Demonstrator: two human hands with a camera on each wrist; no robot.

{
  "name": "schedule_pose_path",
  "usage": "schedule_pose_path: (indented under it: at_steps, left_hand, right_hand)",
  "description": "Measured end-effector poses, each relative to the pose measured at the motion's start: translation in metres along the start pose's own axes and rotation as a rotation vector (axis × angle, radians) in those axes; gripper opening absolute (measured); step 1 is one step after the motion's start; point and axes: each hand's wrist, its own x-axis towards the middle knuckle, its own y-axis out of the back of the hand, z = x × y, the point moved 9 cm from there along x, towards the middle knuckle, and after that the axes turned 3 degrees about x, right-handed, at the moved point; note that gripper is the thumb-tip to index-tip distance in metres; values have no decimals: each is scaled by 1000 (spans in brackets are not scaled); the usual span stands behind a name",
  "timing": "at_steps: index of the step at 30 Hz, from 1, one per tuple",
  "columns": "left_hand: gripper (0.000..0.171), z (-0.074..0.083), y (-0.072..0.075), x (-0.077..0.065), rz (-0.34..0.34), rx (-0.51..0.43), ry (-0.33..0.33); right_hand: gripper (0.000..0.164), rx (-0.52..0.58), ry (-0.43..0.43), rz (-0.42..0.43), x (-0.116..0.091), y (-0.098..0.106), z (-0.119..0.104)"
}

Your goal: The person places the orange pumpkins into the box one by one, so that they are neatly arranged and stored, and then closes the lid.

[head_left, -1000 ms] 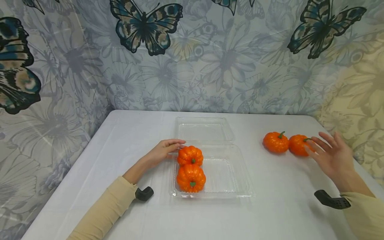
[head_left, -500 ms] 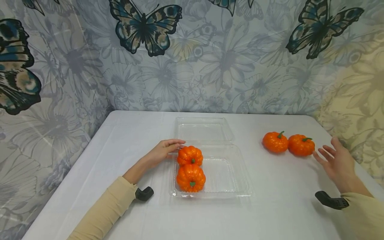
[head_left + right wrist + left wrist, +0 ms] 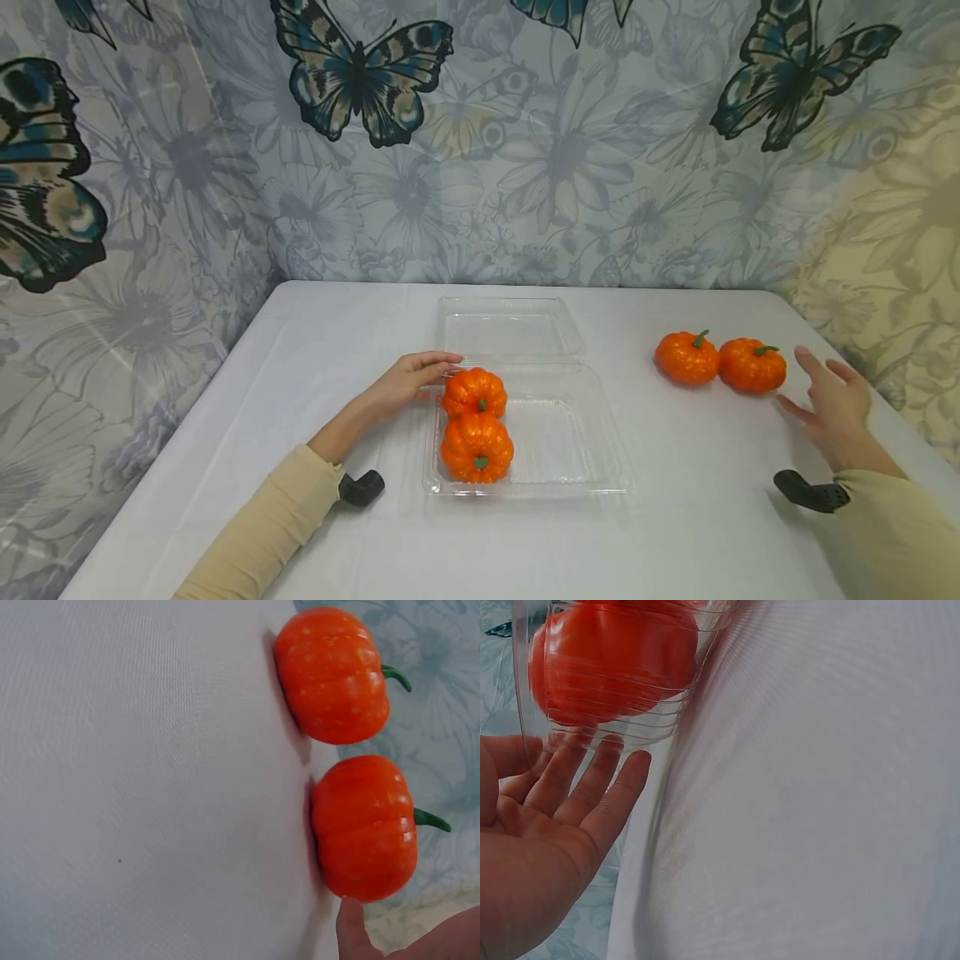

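A clear plastic clamshell container (image 3: 562, 433) lies with its lid (image 3: 510, 327) folded back on the table. Two small orange pumpkins sit along its left side, a rear pumpkin (image 3: 475, 392) and a front pumpkin (image 3: 477, 448). My left hand (image 3: 401, 385) holds the container's rear left corner; in the left wrist view the thumb is at the rim and the fingers (image 3: 615, 799) are at the ribbed wall. Two more pumpkins stand at the right, an outer pumpkin (image 3: 752, 367) beside an inner pumpkin (image 3: 686, 358). My right hand (image 3: 840, 408), fingers spread, is just right of the outer pumpkin.
A white-covered table (image 3: 337, 533) reaches back to a wall hanging (image 3: 570, 167) printed with flowers and butterflies. Black wrist bands with camera mounts (image 3: 812, 492) stick out from both sleeves.
My right hand has drawn back from in front of the outer pumpkin to its right and turned, its fingers now pointing toward it. The left hand, container and pumpkins keep their places.
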Motion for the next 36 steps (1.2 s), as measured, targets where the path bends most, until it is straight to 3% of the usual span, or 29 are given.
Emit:
schedule_pose_path:
  at_steps: [3,9,18,26,36]
  left_hand:
    - [40,-1,0,0,1,4,3]
    - [40,-1,0,1,1,4,9]
    - [39,-2,0,0,7,-4,7]
    - [41,-2,-2,0,1,-18,15]
    - [40,-2,-1,0,3,-14,12]
  right_hand:
    - [102,-79,-3,0,1,-7,3]
    - [117,-361,-5,-39,2,-26,7]
    - [88,-570,-34,52,14,-35,13]
    - [89,-580,-42,43,8,-40,13]
    - [103,-521,-11,-7,10,-41,11]
